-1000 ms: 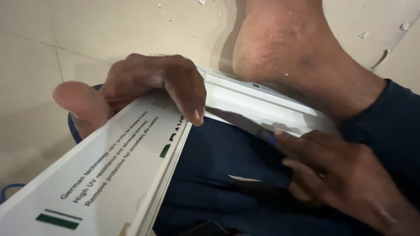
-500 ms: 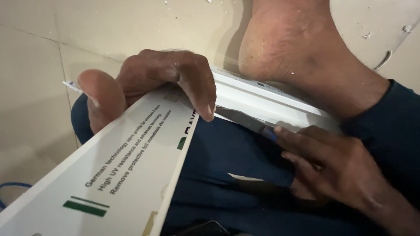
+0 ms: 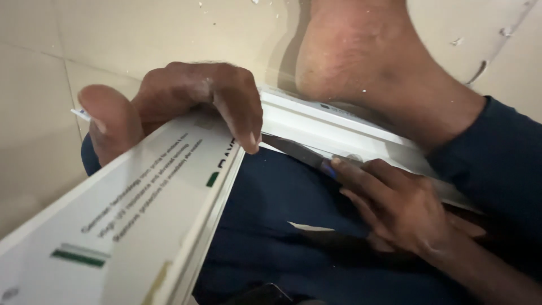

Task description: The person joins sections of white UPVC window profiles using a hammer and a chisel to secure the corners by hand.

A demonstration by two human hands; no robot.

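Note:
My left hand [image 3: 169,104] grips the end of a long white plastic profile [image 3: 130,220] that has printed film on its face; the fingers curl over its top edge and the thumb sticks out at the left. My right hand [image 3: 395,203] holds a knife [image 3: 296,151] with a dark blade and a blue handle. The blade tip lies against the corner where this profile meets a second white profile [image 3: 333,133]. My bare foot [image 3: 367,68] rests on that second profile.
Beige floor tiles [image 3: 113,34] with small white chips fill the background. My legs in dark blue trousers [image 3: 282,226] lie under the profiles. A small white sliver [image 3: 310,227] lies on the trousers. A dark object [image 3: 259,295] shows at the bottom edge.
The left hand and the profile have shifted up and to the right in view. The right hand with the knife has stayed at the corner joint.

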